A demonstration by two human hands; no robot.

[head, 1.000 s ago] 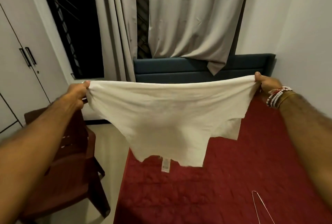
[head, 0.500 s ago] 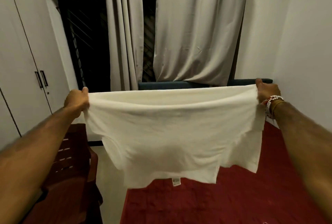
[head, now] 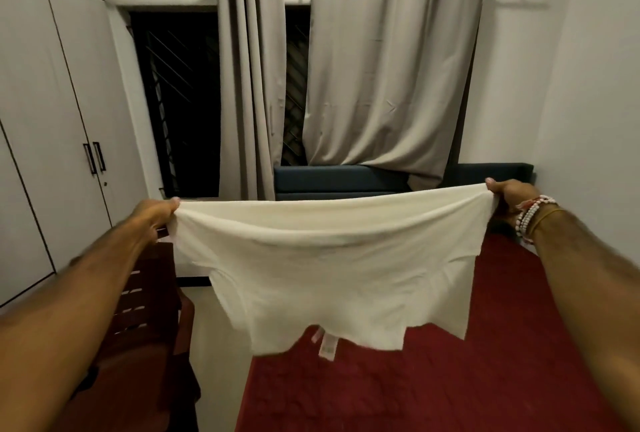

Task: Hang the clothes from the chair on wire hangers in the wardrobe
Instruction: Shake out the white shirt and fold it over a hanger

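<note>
The cream-white cotton T-shirt (head: 332, 258) hangs stretched above the dark red quilted bedspread (head: 450, 379), upside down, with the hem on top. The left hand (head: 152, 218) and the right hand (head: 509, 196) each pinch one hem corner. It is better, I think, to lay it flat on the bedspread before the hanger goes in.

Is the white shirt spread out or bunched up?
Spread out: the left hand and right hand grip the white shirt by its top corners, stretched wide and hanging flat.
</note>
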